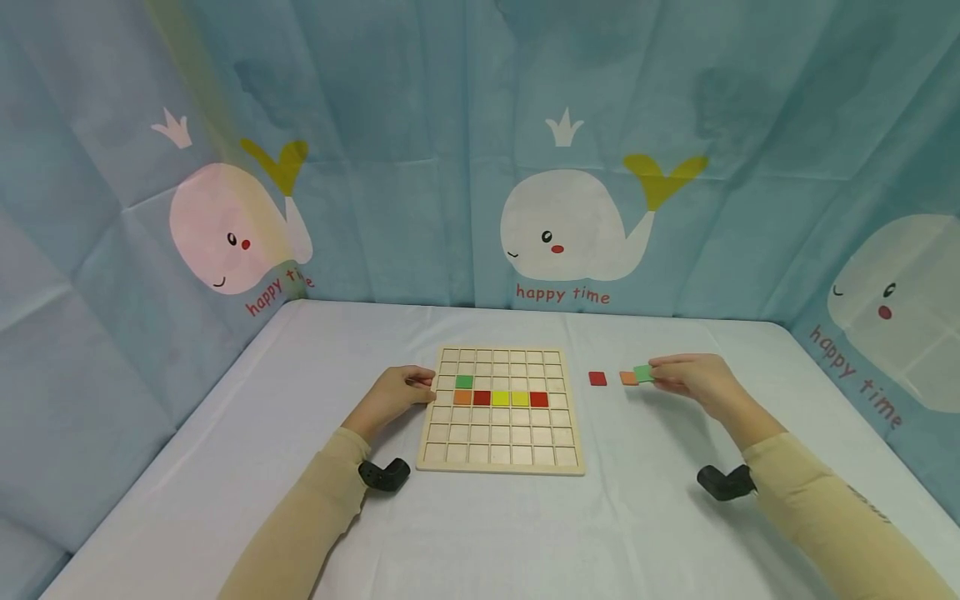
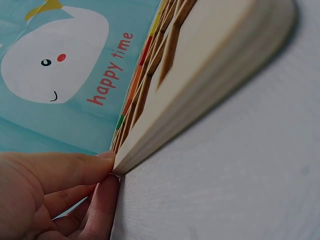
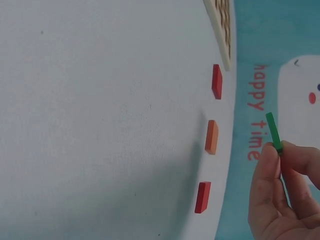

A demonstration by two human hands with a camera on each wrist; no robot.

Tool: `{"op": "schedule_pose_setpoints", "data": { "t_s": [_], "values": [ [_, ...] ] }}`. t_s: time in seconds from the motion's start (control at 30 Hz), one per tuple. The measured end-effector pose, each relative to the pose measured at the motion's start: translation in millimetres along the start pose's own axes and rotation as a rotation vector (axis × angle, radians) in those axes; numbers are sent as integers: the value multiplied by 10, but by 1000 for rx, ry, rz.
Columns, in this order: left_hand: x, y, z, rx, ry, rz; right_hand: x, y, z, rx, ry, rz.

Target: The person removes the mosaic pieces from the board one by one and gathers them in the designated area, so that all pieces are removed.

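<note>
A pale wooden grid board [image 1: 501, 458] lies flat on the white table. Its cells carry one green tile [image 1: 464, 382], with a row below of an orange tile [image 1: 462, 397], red tiles and yellow tiles [image 1: 501, 399]. My left hand [image 1: 395, 392] holds the board's left edge; in the left wrist view the thumb and a finger [image 2: 104, 200] meet at its corner. Right of the board, my right hand [image 1: 697, 382] pinches a green tile [image 3: 273, 129] between thumb and fingertips, raised above the table.
Beside the board lie a loose red tile [image 1: 597, 378] and a loose orange tile [image 1: 627, 378], partly overlapped by the held tile in the head view. A second red tile [image 3: 202, 197] shows in the right wrist view. A whale-print blue curtain [image 1: 420, 233] hangs behind the table.
</note>
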State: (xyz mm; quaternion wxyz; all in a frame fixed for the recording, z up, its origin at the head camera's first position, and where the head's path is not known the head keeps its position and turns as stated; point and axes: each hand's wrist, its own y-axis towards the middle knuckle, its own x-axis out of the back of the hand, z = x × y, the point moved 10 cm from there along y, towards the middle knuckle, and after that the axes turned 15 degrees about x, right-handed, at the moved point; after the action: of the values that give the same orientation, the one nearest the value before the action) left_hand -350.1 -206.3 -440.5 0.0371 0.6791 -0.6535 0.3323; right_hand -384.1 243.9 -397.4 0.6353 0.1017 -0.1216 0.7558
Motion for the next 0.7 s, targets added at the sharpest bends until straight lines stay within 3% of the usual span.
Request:
{"op": "schedule_pose_setpoints", "data": {
  "t_s": [0.2, 0.7],
  "values": [
    [1, -8, -6, -1, 3, 0, 66, -7, -27, -7, 36, -6],
    [6, 3, 9, 8, 6, -9, 278, -18, -126, -56, 9, -59]
  ]
}}
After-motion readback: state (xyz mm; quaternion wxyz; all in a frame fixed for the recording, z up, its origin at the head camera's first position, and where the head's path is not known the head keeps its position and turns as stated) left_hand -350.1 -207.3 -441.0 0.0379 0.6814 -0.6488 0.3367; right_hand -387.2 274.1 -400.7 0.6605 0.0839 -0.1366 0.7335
